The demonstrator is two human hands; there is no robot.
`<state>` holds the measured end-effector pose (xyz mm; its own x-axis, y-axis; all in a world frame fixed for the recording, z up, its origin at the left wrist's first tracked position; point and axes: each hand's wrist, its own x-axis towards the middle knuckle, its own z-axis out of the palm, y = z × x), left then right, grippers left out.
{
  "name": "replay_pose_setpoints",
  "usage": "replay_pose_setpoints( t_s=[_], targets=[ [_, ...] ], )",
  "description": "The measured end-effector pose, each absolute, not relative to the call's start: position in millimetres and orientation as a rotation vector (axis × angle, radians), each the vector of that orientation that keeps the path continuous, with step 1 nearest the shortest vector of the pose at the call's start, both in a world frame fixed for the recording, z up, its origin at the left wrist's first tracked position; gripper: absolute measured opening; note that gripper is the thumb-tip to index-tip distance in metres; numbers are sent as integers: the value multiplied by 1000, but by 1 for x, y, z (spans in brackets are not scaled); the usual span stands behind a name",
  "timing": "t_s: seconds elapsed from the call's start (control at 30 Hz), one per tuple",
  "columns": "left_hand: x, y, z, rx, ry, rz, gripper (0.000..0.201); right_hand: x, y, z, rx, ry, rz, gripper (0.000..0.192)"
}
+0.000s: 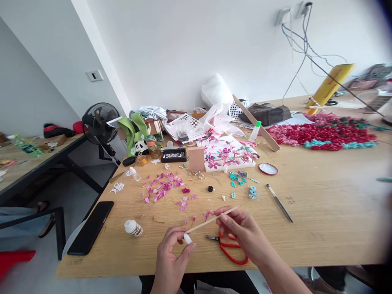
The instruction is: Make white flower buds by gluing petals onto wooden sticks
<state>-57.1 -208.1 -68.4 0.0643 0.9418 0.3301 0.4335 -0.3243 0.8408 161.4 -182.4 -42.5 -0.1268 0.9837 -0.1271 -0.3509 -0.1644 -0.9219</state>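
Nearest to the camera, the left hand [171, 249] pinches a small white piece [187, 238], and the right hand [241, 228] grips a thin wooden stick [211, 220] touching that piece. Both are above the counter [321, 228], with red-handled scissors [228, 247] lying under the right hand and pink petals [162, 188] scattered behind.

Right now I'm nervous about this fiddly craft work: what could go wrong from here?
1. The thin wooden stick, pinched by the right hand with its tip at a small white piece in the left hand, could slip and drop that piece.
2. The small white bottle lies on its side and might roll.
3. A forearm could catch the red-handled scissors or scatter the loose pink petals.
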Motion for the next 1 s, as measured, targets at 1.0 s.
replay_pose_setpoints(
  t_s=[1.0],
  targets=[
    [-38, -210, -85, 1271, 1272, 1138, 33, 179, -186, -49, -1242, -1055, 906, 45]
  ],
)
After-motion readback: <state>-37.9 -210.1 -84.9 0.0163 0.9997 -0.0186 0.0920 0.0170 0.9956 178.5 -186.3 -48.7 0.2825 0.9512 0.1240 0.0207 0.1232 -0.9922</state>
